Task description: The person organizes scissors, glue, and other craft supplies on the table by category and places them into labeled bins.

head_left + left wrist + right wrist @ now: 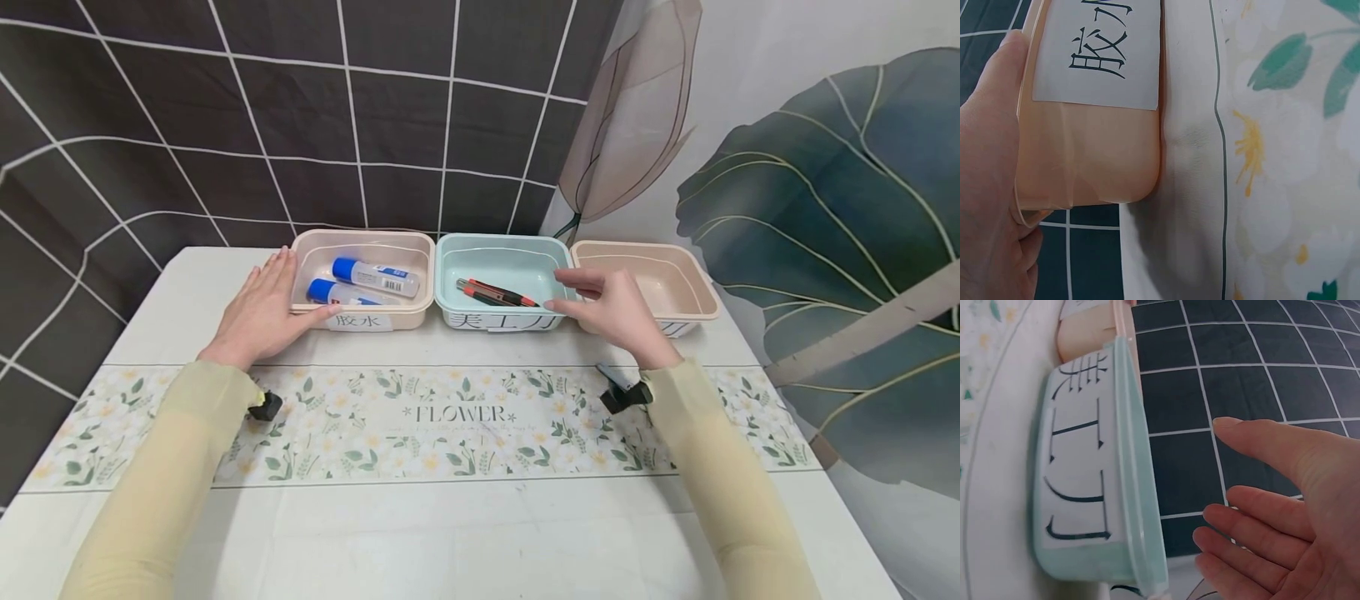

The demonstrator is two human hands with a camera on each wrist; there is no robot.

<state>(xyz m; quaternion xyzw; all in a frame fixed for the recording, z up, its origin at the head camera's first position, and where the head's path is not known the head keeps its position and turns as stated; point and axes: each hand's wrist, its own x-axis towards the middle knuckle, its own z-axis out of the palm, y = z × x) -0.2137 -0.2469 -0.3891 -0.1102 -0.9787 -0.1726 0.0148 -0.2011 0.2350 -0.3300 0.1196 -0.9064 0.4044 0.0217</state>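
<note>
My left hand rests against the left end of a pink bin, fingers along its side and thumb at the front rim. Inside lie two glue bottles with blue caps. In the left wrist view, this hand borders the labelled pink bin. Over the right end of the light blue bin hovers my right hand, thumb and fingers apart and holding nothing. Black-and-red utility knives lie in that bin. The right wrist view shows the hand beside the blue bin's rim.
To the right, another pink bin with a front label is partly covered by the right hand. All the bins stand in a row at the back of a white table with a floral strip. A dark gridded cloth hangs behind.
</note>
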